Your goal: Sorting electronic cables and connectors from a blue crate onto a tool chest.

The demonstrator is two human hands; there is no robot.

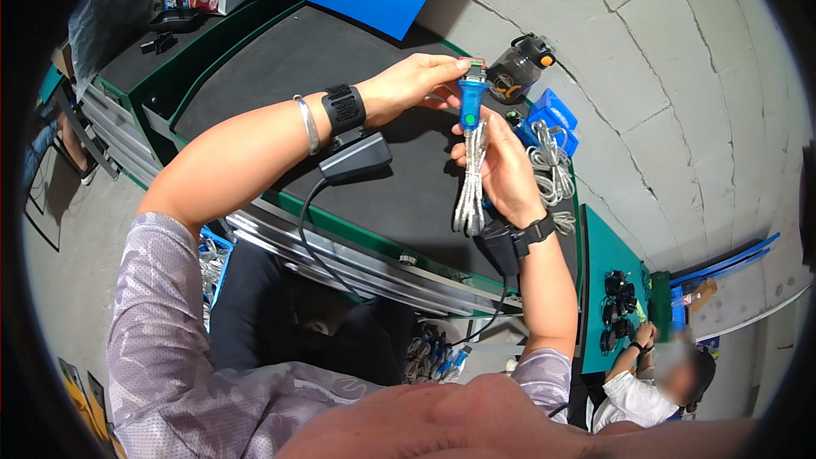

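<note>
Above the dark work mat [340,59] I hold a cable with a translucent blue connector [472,102], upright, a green dot on its side. Its silvery clear cord [470,195] is folded into a tied bundle that hangs below. My left hand [416,85] is closed at the connector's top, thumb and fingers pinching a small green-and-red end piece [476,66]. My right hand [507,168] is closed round the cord just under the connector; some of its fingers are hidden behind the bundle. Each wrist carries a black strap with a dark wired box.
Right of my right hand lie more coiled cables [552,170] beside a blue bin [554,115]. A dark bottle [520,68] stands against the wall. Cables fill containers below the table edge. A co-worker [642,391] sits at a green table [605,246] to the right.
</note>
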